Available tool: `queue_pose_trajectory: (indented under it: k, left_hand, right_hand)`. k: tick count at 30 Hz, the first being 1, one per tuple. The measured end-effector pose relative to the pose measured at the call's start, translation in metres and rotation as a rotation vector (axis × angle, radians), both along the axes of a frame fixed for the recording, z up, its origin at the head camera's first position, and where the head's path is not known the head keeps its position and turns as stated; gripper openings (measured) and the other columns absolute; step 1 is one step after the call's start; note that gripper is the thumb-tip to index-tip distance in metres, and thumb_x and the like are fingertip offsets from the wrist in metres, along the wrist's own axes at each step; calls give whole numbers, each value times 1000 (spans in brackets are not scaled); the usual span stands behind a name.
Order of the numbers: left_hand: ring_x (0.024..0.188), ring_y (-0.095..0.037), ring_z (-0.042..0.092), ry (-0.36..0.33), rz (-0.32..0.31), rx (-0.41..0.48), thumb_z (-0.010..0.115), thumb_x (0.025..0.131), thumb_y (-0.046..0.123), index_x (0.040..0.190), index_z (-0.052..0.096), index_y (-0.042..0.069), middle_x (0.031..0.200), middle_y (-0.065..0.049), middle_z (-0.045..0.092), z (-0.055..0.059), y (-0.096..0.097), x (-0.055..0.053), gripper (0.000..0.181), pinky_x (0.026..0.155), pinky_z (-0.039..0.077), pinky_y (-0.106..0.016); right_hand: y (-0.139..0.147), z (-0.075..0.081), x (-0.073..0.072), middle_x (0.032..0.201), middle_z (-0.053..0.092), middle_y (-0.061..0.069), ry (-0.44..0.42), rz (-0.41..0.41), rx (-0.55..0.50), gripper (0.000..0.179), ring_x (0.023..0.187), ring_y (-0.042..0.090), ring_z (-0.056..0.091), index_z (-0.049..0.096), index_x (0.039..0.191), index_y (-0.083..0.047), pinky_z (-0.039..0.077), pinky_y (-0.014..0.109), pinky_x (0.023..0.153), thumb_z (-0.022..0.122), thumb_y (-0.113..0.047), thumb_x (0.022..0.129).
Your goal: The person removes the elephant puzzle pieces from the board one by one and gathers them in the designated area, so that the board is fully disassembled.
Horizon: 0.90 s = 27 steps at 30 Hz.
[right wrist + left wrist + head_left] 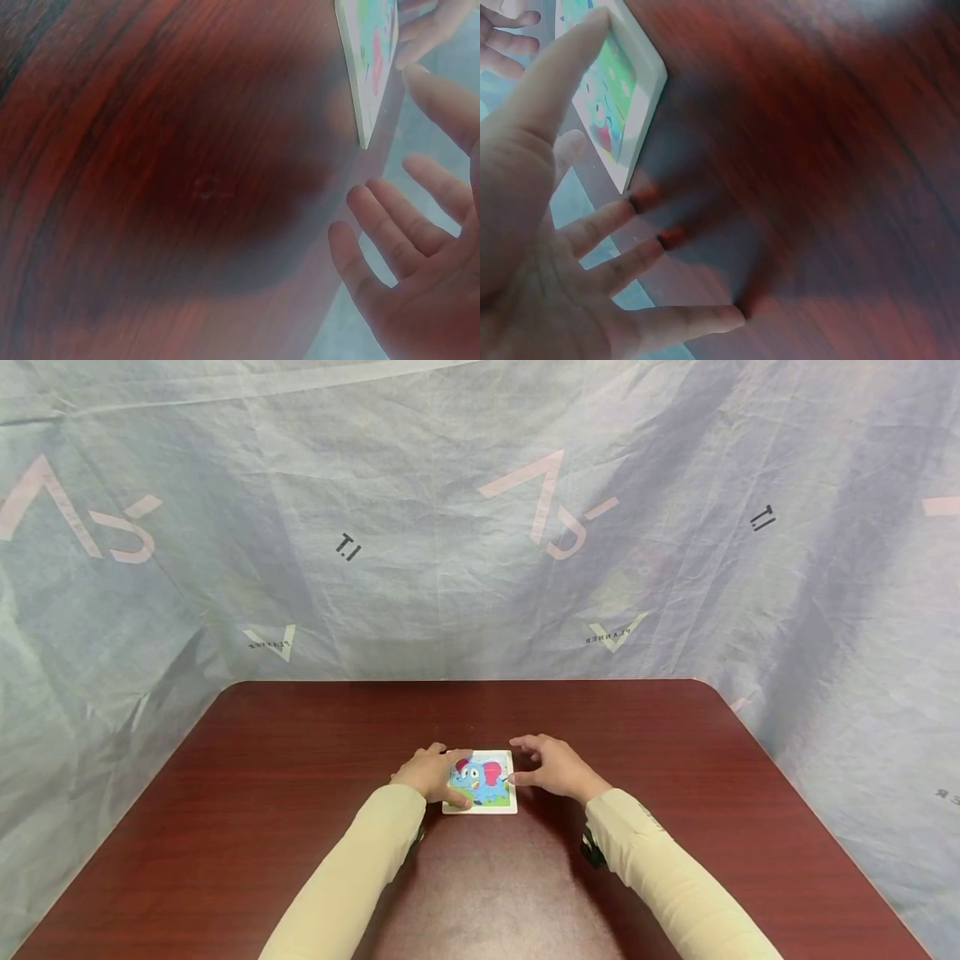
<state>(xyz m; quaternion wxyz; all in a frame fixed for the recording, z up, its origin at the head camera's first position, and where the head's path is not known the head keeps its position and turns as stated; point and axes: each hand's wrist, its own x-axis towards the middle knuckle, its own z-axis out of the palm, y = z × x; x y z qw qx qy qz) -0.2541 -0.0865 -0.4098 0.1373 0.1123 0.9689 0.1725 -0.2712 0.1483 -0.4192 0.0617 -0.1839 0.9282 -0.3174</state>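
A small square jigsaw puzzle (pixel 482 783) with a white border lies flat in the middle of the table, picturing a blue elephant with pink ears on green grass. My left hand (pixel 429 775) is at its left side, fingers spread with the tips down at the tabletop. In the left wrist view the thumb of that hand reaches over the puzzle's border (pixel 646 97); whether it presses there I cannot tell. On the other side, my right hand (pixel 557 770) hovers by the right edge with loosely bent fingers, holding nothing. The right wrist view shows its fingers apart above the table.
The dark red wooden table (pixel 300 727) has rounded far corners. Behind it and along both sides hangs a grey-white printed cloth (pixel 442 568). Both forearms, in cream sleeves, reach in from the near edge.
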Motion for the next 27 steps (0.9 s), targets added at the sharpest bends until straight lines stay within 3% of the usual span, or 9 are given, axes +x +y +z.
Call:
queue_pose_trajectory:
  k: [7, 16, 27]
  left_hand:
    - [133, -38, 45, -11, 11, -41, 89, 79, 37, 151, 51, 24, 154, -16, 41, 2, 3, 0, 83, 92, 49, -66]
    - [137, -39, 41, -30, 46, -39, 88, 80, 37, 151, 51, 25, 154, -15, 39, 1, 4, 1, 81, 95, 37, -79]
    - [137, -38, 39, -27, 47, -30, 87, 82, 36, 151, 51, 24, 152, -15, 39, 3, 5, 3, 79, 96, 35, -81]
  right_hand:
    - [-2, -1, -1, 126, 64, 19, -17, 10, 1, 56, 113, 35, 62, 62, 136, -3, 52, 49, 97, 83, -21, 87]
    - [-7, -7, -6, 121, 65, 15, 10, 27, 46, 50, 109, 31, 62, 65, 133, -5, 52, 47, 96, 82, -19, 88]
    - [-15, -11, -6, 123, 65, 14, 58, 14, 93, 46, 110, 30, 61, 66, 132, -5, 51, 48, 98, 81, -16, 89]
